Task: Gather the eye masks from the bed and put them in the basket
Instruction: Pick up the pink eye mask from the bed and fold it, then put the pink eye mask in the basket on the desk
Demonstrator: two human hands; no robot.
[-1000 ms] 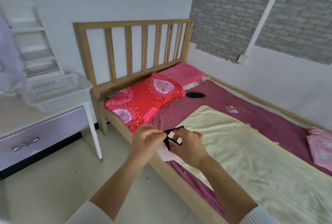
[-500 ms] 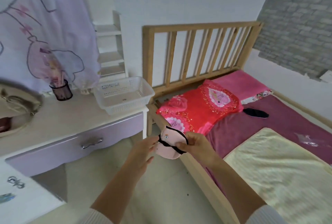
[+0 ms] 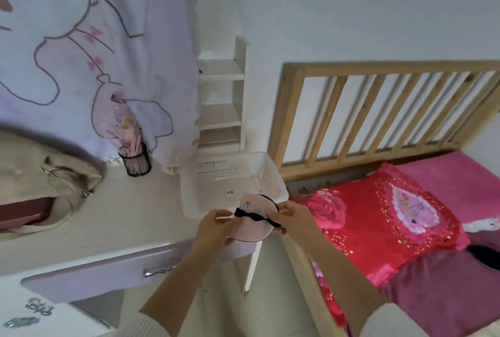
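Note:
A pink eye mask [image 3: 255,224] with a black strap is stretched between my two hands, just in front of the near rim of the white plastic basket [image 3: 266,171]. My left hand [image 3: 215,227] grips its left end and my right hand [image 3: 293,217] grips its right end. The basket stands on the right end of the white desk [image 3: 121,217], and something small lies on its bottom. A black eye mask [image 3: 485,257] lies on the purple bedsheet at the right edge of the view, partly cut off.
A red flowered pillow [image 3: 378,217] and a pink pillow [image 3: 454,182] lie by the wooden headboard [image 3: 378,112]. On the desk stand a mesh pen cup [image 3: 135,159] and a beige bag [image 3: 54,182]. A small white shelf [image 3: 221,104] stands behind the basket.
The view has swung left from the bed to the desk. Both hands have carried the pink eye mask from the bed's edge up to the basket's front rim.

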